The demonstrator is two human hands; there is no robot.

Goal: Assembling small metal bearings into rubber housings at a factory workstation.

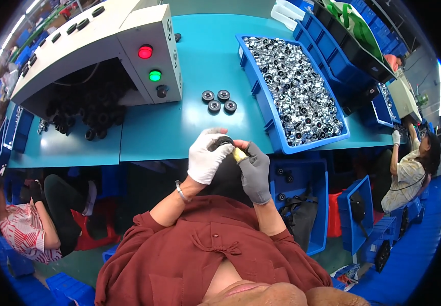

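My left hand (206, 156), in a white glove, is closed round a small black wheel (224, 142) in front of my body, just off the table's near edge. Beside it, my right hand (255, 173) wears a grey glove with bare fingertips showing. Its fingers pinch a small pale-yellow piece (239, 154) against the wheel's side; what kind of thing this is cannot be made out. On the teal table (195, 56) beyond my hands stand several black wheels (214, 106) with silvery centres, grouped close together.
A white machine (151, 35) with red and green lamps stands at left, black wheels (98, 115) piled in its opening. To the right lies a blue crate (288, 149) full of shiny metal-and-black parts. A blue bin (320, 204) sits below the table; co-workers sit on both sides.
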